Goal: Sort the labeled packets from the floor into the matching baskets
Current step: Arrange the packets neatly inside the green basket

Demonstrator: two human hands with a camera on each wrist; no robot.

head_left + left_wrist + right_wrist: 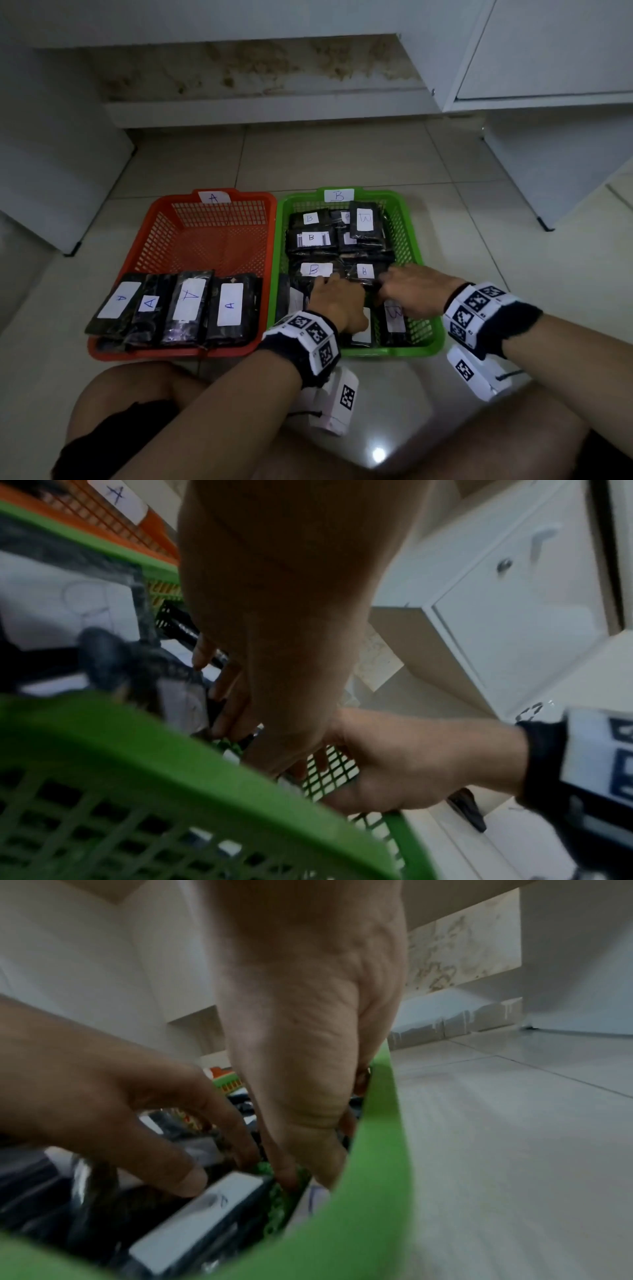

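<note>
The green basket (416, 246) tagged B holds several black packets with white B labels (311, 237). Both my hands are inside its near half. My left hand (334, 291) reaches down with straight fingers (219, 691) touching the packets. My right hand (400, 284) is just to its right, its fingers (287, 1175) pointing down into a gap beside a labelled packet (205, 1213). I see nothing gripped by either hand. The orange basket (205, 246) tagged A stands to the left, with several A packets (188, 305) lined across its near end. The packets under my palms are hidden.
The baskets stand side by side on a pale tiled floor (342, 161). White cabinets (548, 68) rise behind and to both sides, with a stained wall recess (257, 68) between them. My knees (137, 394) are just in front of the baskets.
</note>
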